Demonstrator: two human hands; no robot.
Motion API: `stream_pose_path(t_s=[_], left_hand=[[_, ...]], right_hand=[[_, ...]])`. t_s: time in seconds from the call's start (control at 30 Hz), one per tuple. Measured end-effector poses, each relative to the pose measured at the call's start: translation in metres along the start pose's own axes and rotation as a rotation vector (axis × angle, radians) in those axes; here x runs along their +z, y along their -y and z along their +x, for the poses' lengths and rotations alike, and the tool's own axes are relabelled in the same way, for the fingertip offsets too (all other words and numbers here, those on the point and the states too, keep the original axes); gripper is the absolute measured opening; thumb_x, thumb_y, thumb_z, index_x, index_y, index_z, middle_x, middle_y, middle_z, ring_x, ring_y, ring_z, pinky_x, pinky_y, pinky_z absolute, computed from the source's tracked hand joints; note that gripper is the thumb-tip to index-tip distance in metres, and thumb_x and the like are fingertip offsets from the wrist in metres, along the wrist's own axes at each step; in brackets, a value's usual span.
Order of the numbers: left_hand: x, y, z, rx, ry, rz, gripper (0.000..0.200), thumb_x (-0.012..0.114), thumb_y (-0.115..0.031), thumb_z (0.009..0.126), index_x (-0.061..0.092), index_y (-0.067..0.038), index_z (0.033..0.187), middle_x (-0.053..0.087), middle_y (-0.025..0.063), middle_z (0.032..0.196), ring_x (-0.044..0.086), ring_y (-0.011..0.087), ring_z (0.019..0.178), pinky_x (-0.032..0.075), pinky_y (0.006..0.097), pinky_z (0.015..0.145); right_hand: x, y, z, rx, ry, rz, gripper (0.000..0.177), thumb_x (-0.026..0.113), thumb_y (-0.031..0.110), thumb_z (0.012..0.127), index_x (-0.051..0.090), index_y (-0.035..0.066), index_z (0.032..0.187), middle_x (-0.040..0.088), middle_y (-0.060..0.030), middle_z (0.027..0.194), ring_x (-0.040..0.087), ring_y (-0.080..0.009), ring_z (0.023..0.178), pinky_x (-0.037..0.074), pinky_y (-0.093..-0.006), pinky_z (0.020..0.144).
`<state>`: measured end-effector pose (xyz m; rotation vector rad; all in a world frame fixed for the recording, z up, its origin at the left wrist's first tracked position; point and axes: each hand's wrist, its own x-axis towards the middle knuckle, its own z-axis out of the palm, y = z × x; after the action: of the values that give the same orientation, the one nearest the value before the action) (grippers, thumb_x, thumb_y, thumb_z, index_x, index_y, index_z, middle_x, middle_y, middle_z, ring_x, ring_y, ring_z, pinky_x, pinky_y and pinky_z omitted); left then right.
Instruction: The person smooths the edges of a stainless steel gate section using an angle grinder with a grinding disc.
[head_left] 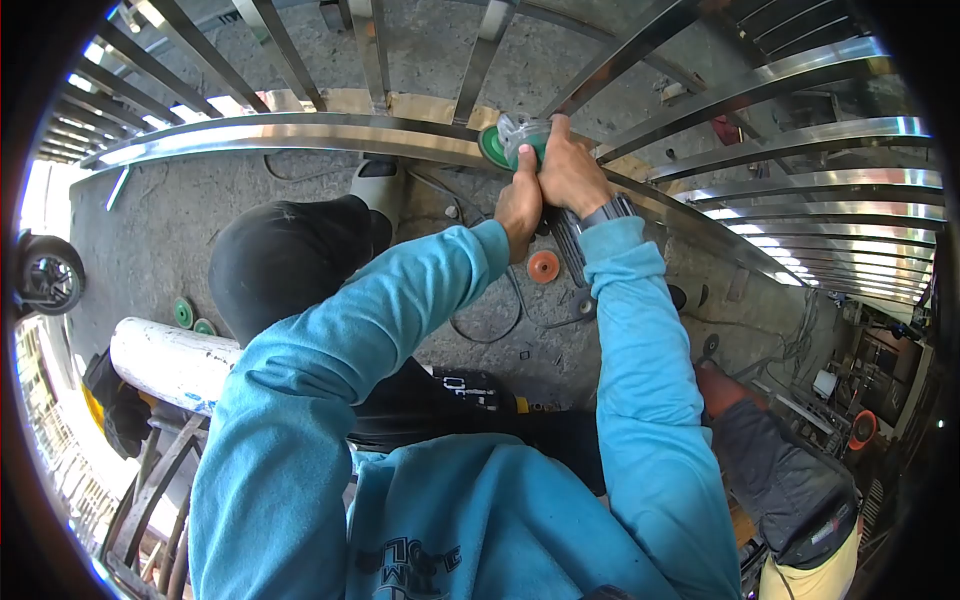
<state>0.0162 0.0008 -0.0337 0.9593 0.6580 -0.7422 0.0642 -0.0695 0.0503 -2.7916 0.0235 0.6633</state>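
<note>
Fingers point(526, 160) of left hand point(520, 207), right hand point(575, 178) gripping grinder point(570, 243); disc point(490, 148) at rail point(395, 140) possibly catching edge, kicking back.

Arms point(648, 350) forward, left grip point(519, 207) beside right grip point(576, 174)

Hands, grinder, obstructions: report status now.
Left hand, right hand on grinder. Green disc at metal rail, contact unclear. Orange disc on floor, apparently not blocking.

Grinder disc point(491, 146) green; sleeves point(400, 295) light blue; floor disc point(543, 267) orange; left cylinder point(170, 358) white, dark-flecked; far railing point(300, 132) silver.
</note>
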Motion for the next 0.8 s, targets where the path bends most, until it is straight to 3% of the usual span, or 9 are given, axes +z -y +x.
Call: stream_pose_path(t_s=[0.07, 0.13, 0.33, 0.8], left_hand=[[-0.002, -0.004, 0.001, 0.008, -0.015, -0.009, 0.101, 0.021, -0.074, 0.097, 0.038, 0.012, 0.147, 0.042, 0.0279, 0.151, 0.04, 0.035, 0.143, 0.031, 0.0426, 0.115], [-0.006, -0.005, 0.005, 0.016, -0.032, -0.017, 0.101, 0.021, -0.074, 0.097, 0.039, 0.012, 0.147, 0.043, 0.0282, 0.15, 0.041, 0.0344, 0.142, 0.032, 0.0424, 0.114], [-0.011, -0.009, 0.005, 0.046, -0.039, -0.059, 0.1, 0.021, -0.073, 0.098, 0.042, 0.013, 0.144, 0.051, 0.0256, 0.144, 0.05, 0.0325, 0.134, 0.038, 0.0396, 0.109], [-0.002, -0.005, -0.005, 0.054, -0.031, -0.093, 0.1, 0.022, -0.073, 0.098, 0.04, 0.014, 0.145, 0.049, 0.026, 0.146, 0.049, 0.0325, 0.135, 0.036, 0.0389, 0.111]], right_hand=[[-0.001, 0.005, 0.005, -0.006, 0.011, -0.001, 0.063, 0.067, 0.026, 0.09, 0.032, -0.006, 0.13, 0.065, -0.0393, 0.104, 0.066, -0.0523, 0.101, 0.052, -0.0545, 0.091], [0.002, 0.007, 0.011, -0.005, 0.014, -0.08, 0.064, 0.069, 0.033, 0.088, 0.034, -0.001, 0.13, 0.067, -0.0327, 0.111, 0.067, -0.0452, 0.106, 0.054, -0.0514, 0.092], [0.012, 0.009, 0.02, 0.019, -0.005, -0.053, 0.062, 0.067, 0.034, 0.091, 0.034, 0.001, 0.132, 0.065, -0.032, 0.116, 0.065, -0.046, 0.11, 0.053, -0.0512, 0.095], [0.001, 0.011, 0.01, 0.015, 0.039, -0.072, 0.062, 0.066, 0.034, 0.092, 0.035, 0.002, 0.134, 0.066, -0.0305, 0.116, 0.067, -0.0437, 0.109, 0.054, -0.0516, 0.093]])
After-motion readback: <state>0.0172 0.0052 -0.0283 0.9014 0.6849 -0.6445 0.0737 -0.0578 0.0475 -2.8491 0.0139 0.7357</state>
